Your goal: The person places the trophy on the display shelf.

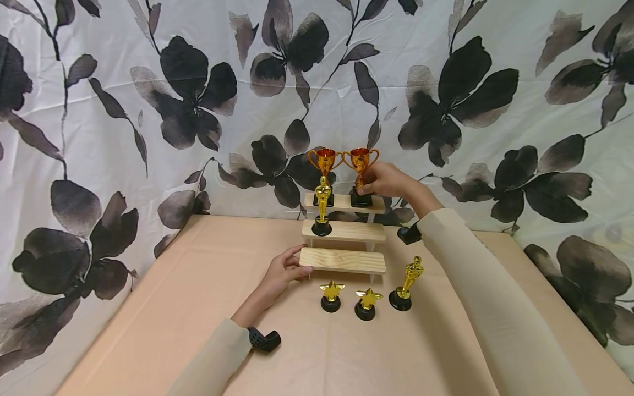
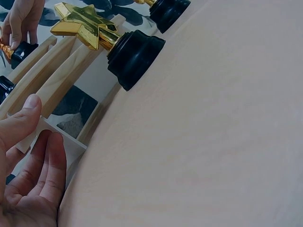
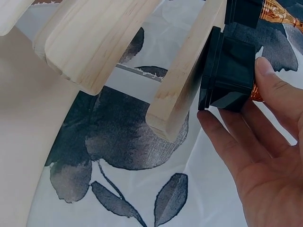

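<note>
A three-tier display stand (image 1: 343,260) has light wooden shelves on white side supports. My left hand (image 1: 279,275) grips the left end of its lowest shelf; in the left wrist view the thumb (image 2: 29,111) lies on the wood and the fingers are at the white support. On the top shelf's right side, my right hand (image 1: 388,180) holds a gold-orange trophy cup (image 1: 360,158) low, its black base (image 3: 232,71) right at the shelf. A matching trophy cup (image 1: 325,158) stands to its left. A gold figure trophy (image 1: 322,201) is on the middle shelf, partly covering that cup.
Two gold star trophies (image 1: 331,296) (image 1: 367,305) stand on the table (image 1: 208,308) in front of the stand. Another gold figure trophy (image 1: 408,280) is right of them. A floral cloth (image 1: 356,104) hangs close behind the stand.
</note>
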The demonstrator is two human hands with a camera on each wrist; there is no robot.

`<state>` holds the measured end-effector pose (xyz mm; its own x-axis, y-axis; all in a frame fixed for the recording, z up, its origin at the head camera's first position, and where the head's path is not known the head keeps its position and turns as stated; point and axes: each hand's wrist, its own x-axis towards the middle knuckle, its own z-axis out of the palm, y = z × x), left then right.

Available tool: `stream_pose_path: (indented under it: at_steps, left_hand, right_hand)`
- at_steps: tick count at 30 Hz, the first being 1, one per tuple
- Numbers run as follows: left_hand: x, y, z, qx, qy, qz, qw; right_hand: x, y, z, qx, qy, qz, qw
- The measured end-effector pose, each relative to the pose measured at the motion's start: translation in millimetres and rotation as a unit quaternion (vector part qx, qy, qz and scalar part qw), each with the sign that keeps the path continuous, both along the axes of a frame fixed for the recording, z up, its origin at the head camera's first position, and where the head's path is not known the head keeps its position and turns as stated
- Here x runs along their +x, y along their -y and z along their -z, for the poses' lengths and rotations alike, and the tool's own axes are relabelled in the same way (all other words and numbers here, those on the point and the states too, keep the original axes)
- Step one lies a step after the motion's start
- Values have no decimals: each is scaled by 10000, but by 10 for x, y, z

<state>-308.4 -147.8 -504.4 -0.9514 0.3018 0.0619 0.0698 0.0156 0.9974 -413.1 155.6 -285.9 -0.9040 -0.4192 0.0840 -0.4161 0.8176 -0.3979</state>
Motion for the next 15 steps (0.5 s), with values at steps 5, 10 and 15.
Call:
stream_pose_path:
  at_steps: [5,10,15]
  left_hand:
    - [-5,-2,4,35,5,11,10000]
    - [-6,-1,5,16,16,-16,10000]
    - [-6,-1,2,-21,8,-41,10000]
  right_hand:
    - [-3,-6,8,-33,-5,-12,10000]
    - [-2,-2,9,-52,2,2,10000]
    - [0,5,5,-48,32,41,10000]
